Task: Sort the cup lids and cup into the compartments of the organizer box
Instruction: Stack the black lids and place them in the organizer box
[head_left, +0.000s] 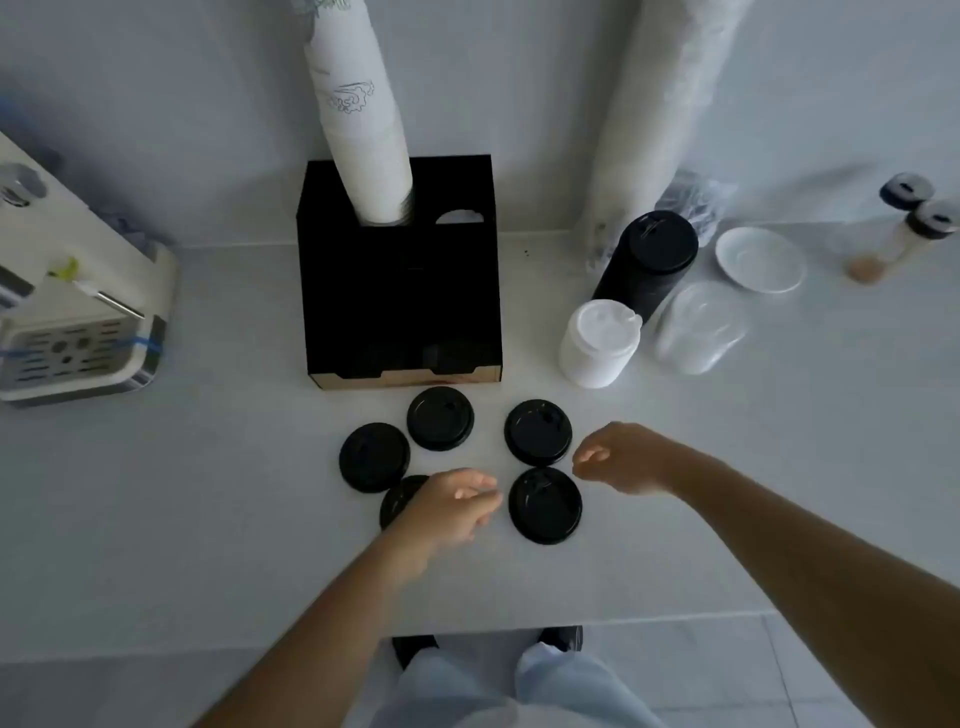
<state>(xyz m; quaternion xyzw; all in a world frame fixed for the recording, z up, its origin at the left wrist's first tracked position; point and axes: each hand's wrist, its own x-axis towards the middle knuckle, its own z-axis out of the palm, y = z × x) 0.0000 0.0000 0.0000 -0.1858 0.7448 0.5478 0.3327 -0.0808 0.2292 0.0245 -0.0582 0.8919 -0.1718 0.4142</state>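
Several black cup lids lie flat on the white counter in front of the black organizer box (400, 291): one at the back (440, 418), one at the left (374, 457), one at the right (538, 431), one nearest me (545, 505). A further black lid (399, 500) is partly hidden under my left hand (451, 506), which hovers over it with loosely curled fingers, holding nothing. My right hand (626, 457) floats just right of the right lid, fingers curled, empty. A tall stack of white paper cups (363, 135) stands in the box's back left compartment.
Right of the box stand a stack of white lids (600, 351), a stack of black lids (647, 265), clear lids (698, 327), a white saucer (761, 260) and a wrapped sleeve of cups (660, 114). A coffee machine (72, 322) sits at the left. The counter's front edge is near my legs.
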